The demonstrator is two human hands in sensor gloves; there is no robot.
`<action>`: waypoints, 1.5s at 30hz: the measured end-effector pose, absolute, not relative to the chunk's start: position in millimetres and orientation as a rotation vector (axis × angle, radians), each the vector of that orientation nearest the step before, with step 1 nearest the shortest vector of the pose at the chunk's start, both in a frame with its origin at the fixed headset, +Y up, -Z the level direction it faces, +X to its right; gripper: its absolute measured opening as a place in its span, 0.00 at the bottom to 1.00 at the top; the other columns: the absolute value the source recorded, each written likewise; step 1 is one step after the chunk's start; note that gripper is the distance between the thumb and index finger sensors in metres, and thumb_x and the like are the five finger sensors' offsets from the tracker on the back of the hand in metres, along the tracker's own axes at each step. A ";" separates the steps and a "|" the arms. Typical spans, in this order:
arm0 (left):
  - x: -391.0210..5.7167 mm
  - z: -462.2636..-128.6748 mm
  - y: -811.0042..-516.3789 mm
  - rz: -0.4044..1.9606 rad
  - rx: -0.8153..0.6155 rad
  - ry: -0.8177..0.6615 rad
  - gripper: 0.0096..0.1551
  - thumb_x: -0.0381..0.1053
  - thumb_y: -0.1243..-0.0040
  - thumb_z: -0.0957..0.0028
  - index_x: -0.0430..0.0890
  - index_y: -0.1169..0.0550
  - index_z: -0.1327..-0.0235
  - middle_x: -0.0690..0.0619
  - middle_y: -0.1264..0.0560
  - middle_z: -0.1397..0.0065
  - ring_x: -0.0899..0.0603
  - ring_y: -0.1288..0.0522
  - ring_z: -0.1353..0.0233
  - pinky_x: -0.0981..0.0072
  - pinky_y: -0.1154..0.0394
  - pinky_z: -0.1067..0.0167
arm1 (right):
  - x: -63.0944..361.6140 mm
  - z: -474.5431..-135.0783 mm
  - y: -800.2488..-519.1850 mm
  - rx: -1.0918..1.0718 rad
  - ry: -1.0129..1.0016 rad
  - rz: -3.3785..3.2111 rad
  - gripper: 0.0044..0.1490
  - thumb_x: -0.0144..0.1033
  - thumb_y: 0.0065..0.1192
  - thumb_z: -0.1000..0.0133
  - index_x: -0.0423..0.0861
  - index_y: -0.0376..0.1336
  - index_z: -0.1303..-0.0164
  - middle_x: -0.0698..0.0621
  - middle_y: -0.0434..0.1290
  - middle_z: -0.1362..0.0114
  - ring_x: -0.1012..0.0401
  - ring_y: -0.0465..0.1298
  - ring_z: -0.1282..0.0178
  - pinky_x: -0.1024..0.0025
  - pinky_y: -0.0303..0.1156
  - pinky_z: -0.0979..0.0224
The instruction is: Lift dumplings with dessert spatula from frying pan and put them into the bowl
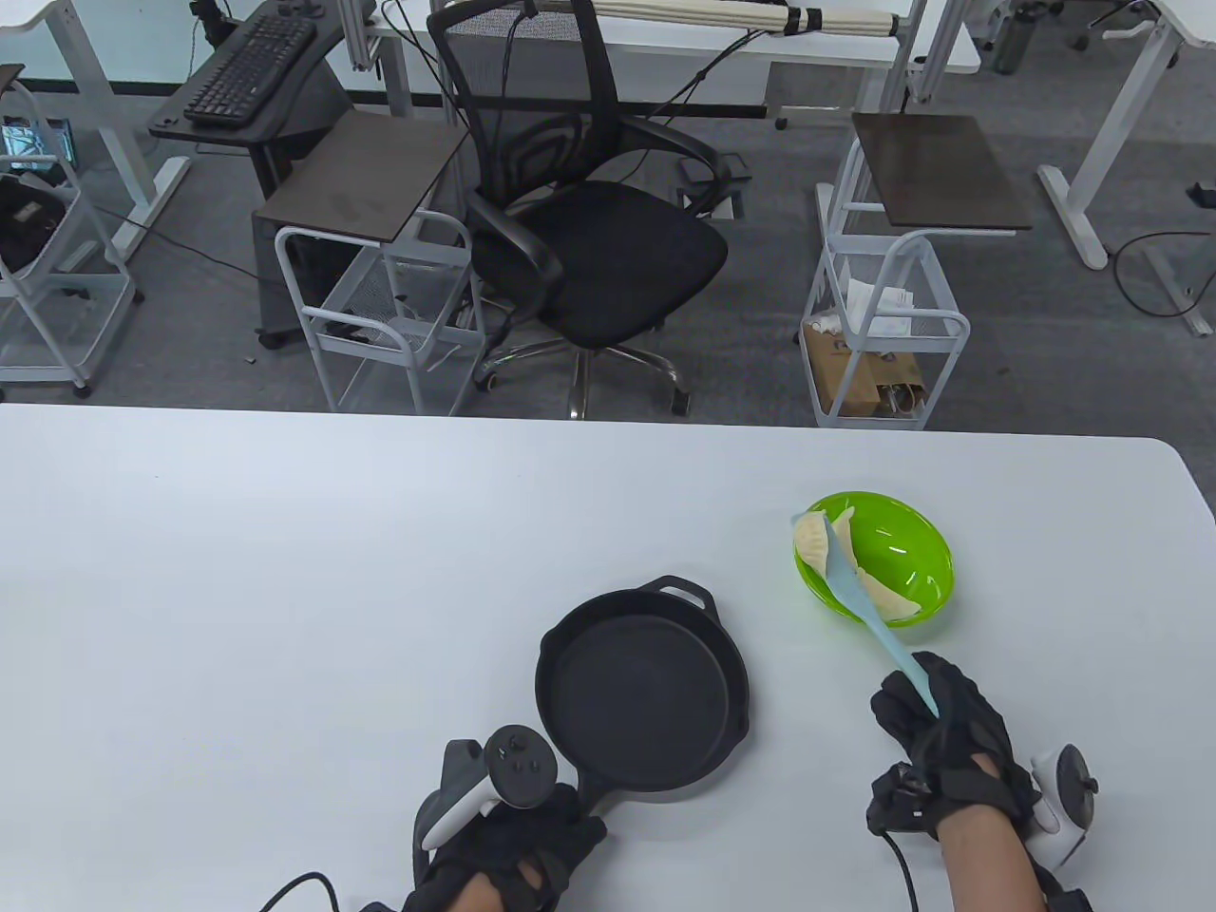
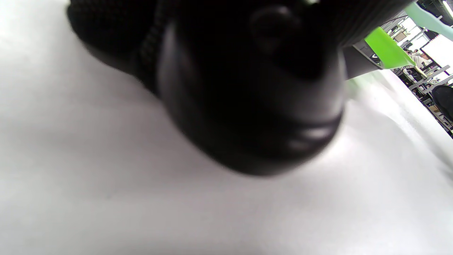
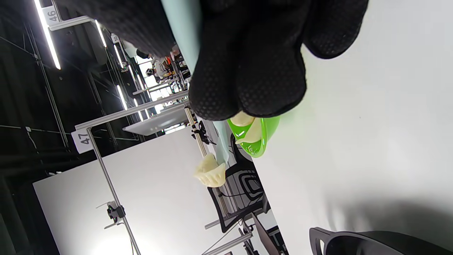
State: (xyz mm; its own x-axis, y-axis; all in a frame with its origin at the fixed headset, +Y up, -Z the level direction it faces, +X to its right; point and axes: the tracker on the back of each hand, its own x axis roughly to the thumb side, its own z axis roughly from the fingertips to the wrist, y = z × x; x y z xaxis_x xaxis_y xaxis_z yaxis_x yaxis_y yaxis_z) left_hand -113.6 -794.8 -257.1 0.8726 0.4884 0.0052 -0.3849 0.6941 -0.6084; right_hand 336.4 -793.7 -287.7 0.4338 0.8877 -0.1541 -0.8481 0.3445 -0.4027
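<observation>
Right hand [image 1: 936, 731] grips the spatula [image 1: 860, 594] with the last dumpling [image 1: 810, 538] over the bowl [image 1: 926, 546], left hand [image 1: 508, 836] wrapped on the empty pan's [image 1: 644, 689] handle; next, tip it in.

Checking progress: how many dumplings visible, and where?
3. One pale dumpling rides the light-blue spatula at the green plastic bowl's left rim; two lie inside, at and. The black cast-iron pan holds none. The spatula may hide more.

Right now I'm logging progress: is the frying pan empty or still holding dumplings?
Empty. The table view shows the frying pan with a bare black bottom; the dumplings lie in the green bowl, one on the spatula.
</observation>
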 end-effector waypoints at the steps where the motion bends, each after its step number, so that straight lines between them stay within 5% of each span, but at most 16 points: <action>1: -113.6 -257.1 -794.8 0.490 -0.639 -0.171 0.38 0.69 0.44 0.49 0.47 0.28 0.33 0.60 0.11 0.61 0.49 0.15 0.65 0.50 0.22 0.54 | 337.5 -287.5 -794.1 -0.465 -0.114 1.122 0.31 0.42 0.58 0.35 0.36 0.61 0.30 0.38 0.79 0.42 0.43 0.80 0.47 0.37 0.62 0.26; 35: -113.7 -256.8 -794.9 0.489 -0.637 -0.171 0.38 0.69 0.44 0.49 0.47 0.28 0.33 0.60 0.11 0.61 0.49 0.15 0.65 0.50 0.22 0.54 | 341.9 -285.6 -794.2 -0.468 -0.128 1.075 0.39 0.44 0.56 0.35 0.37 0.48 0.21 0.36 0.69 0.28 0.40 0.72 0.32 0.35 0.56 0.22; 45: -113.7 -256.9 -794.7 0.489 -0.637 -0.171 0.38 0.69 0.44 0.49 0.47 0.28 0.33 0.60 0.11 0.61 0.49 0.15 0.65 0.50 0.22 0.54 | 342.9 -287.2 -787.0 -0.460 -0.133 1.227 0.39 0.41 0.58 0.35 0.45 0.48 0.17 0.34 0.61 0.22 0.37 0.65 0.26 0.34 0.53 0.21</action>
State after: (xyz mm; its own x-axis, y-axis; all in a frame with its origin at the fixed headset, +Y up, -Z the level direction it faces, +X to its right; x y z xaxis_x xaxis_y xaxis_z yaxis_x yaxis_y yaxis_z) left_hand -113.7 -794.7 -256.9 0.8734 0.4870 0.0052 -0.3840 0.6952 -0.6076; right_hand 342.9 -787.0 -287.2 0.3425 0.9282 -0.1456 -0.8752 0.2588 -0.4086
